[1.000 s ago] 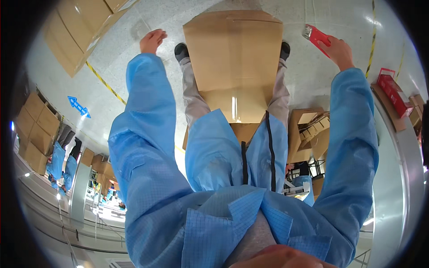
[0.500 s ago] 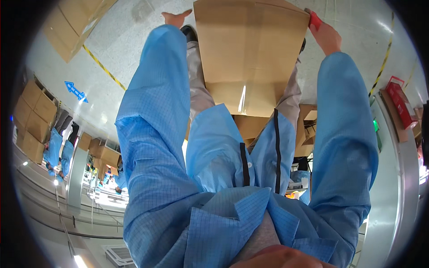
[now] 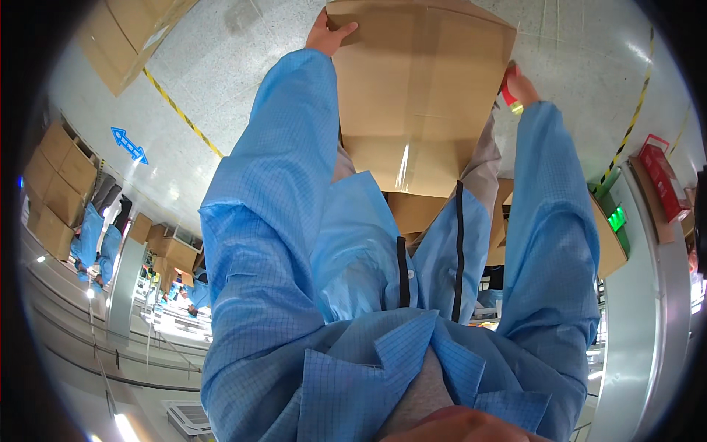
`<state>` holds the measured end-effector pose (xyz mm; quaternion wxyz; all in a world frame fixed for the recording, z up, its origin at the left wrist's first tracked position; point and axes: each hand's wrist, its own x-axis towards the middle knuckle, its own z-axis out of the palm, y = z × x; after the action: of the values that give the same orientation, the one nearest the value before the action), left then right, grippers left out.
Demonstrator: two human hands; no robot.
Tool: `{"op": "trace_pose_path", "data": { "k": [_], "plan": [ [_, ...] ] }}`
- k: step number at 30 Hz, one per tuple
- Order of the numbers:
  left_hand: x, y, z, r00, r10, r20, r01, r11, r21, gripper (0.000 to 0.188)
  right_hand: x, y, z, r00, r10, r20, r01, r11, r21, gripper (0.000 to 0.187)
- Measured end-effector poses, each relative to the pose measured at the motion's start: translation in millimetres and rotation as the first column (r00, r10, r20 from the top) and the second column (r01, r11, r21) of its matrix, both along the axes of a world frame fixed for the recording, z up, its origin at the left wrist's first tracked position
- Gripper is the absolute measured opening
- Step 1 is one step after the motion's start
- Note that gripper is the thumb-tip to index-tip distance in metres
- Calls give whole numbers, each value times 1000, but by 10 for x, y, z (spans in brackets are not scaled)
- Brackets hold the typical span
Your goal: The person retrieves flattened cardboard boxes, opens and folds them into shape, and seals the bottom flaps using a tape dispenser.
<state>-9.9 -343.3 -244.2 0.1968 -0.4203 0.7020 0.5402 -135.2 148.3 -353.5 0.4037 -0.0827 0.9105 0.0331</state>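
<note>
In front of my legs stands a large brown cardboard box (image 3: 420,96), a shiny strip of clear tape (image 3: 403,169) along the middle of its near part. My left hand (image 3: 328,35) grips its far left corner, thumb over the top face and fingers at the edge. Beside the box's right side, my right hand (image 3: 521,85) is closed around a red thing with a shiny yellowish part (image 3: 509,96); its kind is hard to make out. Both my arms wear blue gridded sleeves.
More cardboard boxes (image 3: 121,44) stand at the far left, near a yellow-black floor line (image 3: 180,110). A blue arrow (image 3: 129,146) marks the floor. On the right are a red box (image 3: 663,179) and a grey pillar (image 3: 641,295). People in blue (image 3: 96,243) are at the left.
My left hand has moved right, from beside the box onto its corner. My right hand has come nearer, down along the box's right side, still with the red thing.
</note>
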Motion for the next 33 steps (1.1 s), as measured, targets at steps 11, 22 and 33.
{"op": "trace_pose_path", "data": {
  "k": [11, 22, 33],
  "plan": [
    [1506, 810, -45, 924, 359, 129, -376, 916, 142, 67, 1065, -216, 875, 686, -700, 196, 711, 589, -384, 32],
    [501, 8, -105, 914, 401, -65, -387, 907, 164, 55, -744, -1359, 725, 867, -492, -81, 378, 753, -539, 47],
    [1693, 748, 64, 936, 146, 319, -151, 988, -7, 73, 613, -742, 1456, 746, -627, -224, 499, 749, -435, 50]
  ]
}}
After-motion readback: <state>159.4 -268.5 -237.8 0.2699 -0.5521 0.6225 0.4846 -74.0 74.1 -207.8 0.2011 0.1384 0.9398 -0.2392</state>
